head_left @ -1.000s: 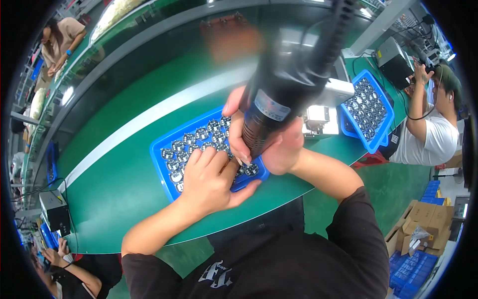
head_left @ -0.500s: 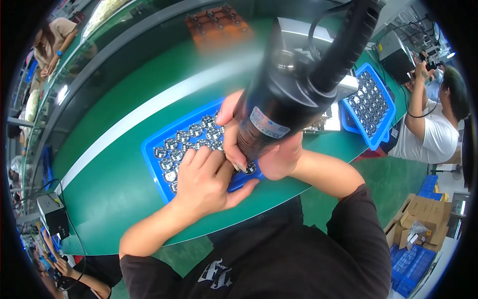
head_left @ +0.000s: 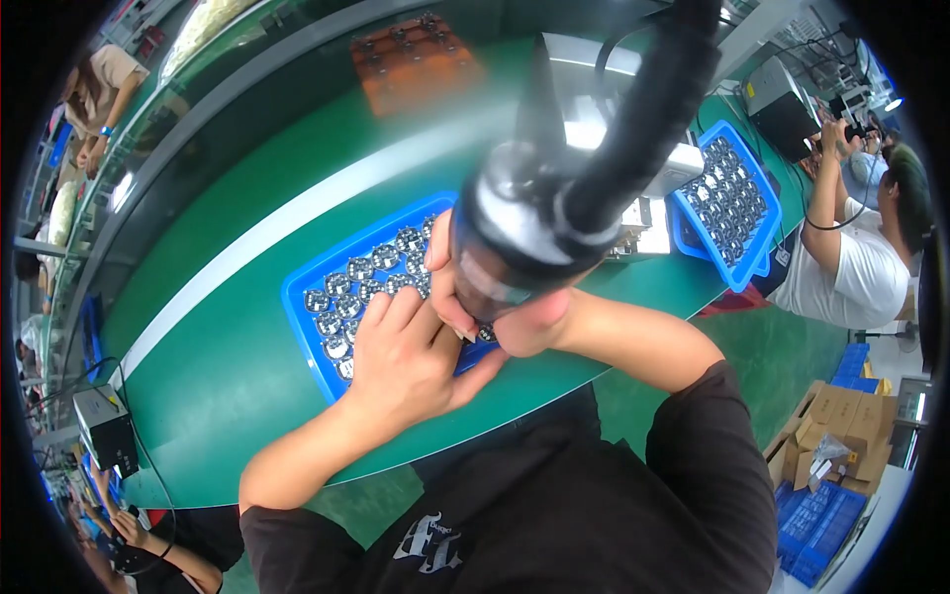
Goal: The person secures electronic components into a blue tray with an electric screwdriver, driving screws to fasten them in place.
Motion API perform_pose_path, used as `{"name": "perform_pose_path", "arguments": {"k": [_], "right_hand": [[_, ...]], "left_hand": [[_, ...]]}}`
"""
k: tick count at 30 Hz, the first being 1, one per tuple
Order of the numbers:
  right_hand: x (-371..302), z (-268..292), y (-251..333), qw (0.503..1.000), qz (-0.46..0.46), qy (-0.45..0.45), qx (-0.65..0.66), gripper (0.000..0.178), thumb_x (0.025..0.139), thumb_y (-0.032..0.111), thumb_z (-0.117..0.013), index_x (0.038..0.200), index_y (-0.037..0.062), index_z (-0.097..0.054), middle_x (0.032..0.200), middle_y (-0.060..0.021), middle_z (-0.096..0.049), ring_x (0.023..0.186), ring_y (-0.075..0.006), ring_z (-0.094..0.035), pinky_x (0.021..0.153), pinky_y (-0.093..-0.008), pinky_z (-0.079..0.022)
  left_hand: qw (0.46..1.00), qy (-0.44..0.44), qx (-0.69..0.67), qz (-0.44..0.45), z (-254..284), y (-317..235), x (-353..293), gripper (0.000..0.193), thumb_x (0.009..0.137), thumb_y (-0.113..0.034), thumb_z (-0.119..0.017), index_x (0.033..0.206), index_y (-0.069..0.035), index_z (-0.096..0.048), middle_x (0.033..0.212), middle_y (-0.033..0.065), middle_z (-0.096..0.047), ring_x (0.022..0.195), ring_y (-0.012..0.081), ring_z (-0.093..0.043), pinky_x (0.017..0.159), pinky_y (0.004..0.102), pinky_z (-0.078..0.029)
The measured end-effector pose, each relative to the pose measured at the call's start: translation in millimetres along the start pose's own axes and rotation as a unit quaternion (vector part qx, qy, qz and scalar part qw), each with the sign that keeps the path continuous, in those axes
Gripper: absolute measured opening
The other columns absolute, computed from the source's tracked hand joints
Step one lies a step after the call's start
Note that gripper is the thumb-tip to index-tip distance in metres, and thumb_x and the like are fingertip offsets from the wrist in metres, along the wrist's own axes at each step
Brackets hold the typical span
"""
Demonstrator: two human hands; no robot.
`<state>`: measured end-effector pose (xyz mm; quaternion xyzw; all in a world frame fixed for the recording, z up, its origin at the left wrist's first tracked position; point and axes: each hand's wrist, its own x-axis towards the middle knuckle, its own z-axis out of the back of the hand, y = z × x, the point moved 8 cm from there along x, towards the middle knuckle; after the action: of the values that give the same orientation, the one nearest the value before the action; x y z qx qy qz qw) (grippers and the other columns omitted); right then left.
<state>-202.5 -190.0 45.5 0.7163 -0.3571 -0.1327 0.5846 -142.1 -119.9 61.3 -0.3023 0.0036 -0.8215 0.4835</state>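
My right hand [head_left: 534, 322] is wrapped around a black electric screwdriver [head_left: 510, 223], held nearly upright with a thick black cable rising from its top. Its tip is hidden behind the body and my fingers. Below it lies a blue tray [head_left: 297, 319] with rows of small round metal parts [head_left: 360, 268]. My left hand [head_left: 401, 346] rests over the tray's near side, fingers bent down among the parts and thumb stretched to the right. Whatever those fingertips press on is out of sight. The fingers of both hands nearly meet under the screwdriver.
A second blue tray [head_left: 770, 216] of similar parts stands on the green bench [head_left: 218, 396] to the right. Beside it is a metal machine [head_left: 643, 233]. An orange fixture block [head_left: 416, 64] sits at the far side. Co-workers are at both sides; cardboard boxes [head_left: 841, 416] stand lower right.
The screwdriver and my right hand have shifted slightly left and the tool's top has tipped, its body now more foreshortened. My left hand stays nearly in place.
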Motion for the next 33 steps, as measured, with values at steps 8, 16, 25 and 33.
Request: {"name": "perform_pose_path", "arguments": {"k": [8,16,25,33], "right_hand": [[0,-3,19,0.993,0.062,0.004,0.100,0.100,0.074,0.078,-0.062,0.124,-0.0063,-0.046,0.079,-0.0073,-0.057,0.059,-0.0098,-0.052,0.054,-0.0236,-0.044],[-42,28,116,0.979,0.152,-0.124,-0.053,0.121,0.072,0.095,-0.033,0.137,-0.0063,-0.038,0.058,-0.0044,-0.053,0.045,-0.0121,-0.052,0.044,-0.0246,-0.044],[-48,97,163,0.920,0.285,-0.243,-0.118,0.071,0.096,0.068,-0.040,0.109,-0.0003,-0.050,0.061,-0.0075,-0.053,0.048,-0.0120,-0.051,0.046,-0.0250,-0.042],[-42,86,131,0.952,0.166,-0.235,-0.106,0.070,0.098,0.070,-0.026,0.113,0.0052,-0.049,0.058,-0.0048,-0.049,0.042,-0.0148,-0.048,0.042,-0.0270,-0.041]], "left_hand": [[0.998,0.002,0.052,-0.023,1,-12,2,0.033,0.067,-0.033,-0.082,0.078,-0.006,-0.066,0.080,0.0051,-0.059,0.076,0.0229,-0.056,0.065,0.0361,-0.038],[0.994,0.006,0.096,-0.055,-1,-30,1,0.048,0.071,-0.043,-0.081,0.090,0.000,-0.070,0.074,0.0067,-0.054,0.070,0.0237,-0.051,0.065,0.0357,-0.037],[0.992,-0.042,0.076,-0.095,10,-35,-4,0.037,0.069,-0.032,-0.081,0.089,-0.003,-0.070,0.072,0.0059,-0.050,0.066,0.0245,-0.048,0.062,0.0374,-0.036],[0.991,-0.038,0.069,-0.107,27,-30,-8,0.029,0.068,-0.027,-0.081,0.084,-0.006,-0.069,0.069,0.0049,-0.048,0.064,0.0234,-0.047,0.059,0.0365,-0.034]]}}
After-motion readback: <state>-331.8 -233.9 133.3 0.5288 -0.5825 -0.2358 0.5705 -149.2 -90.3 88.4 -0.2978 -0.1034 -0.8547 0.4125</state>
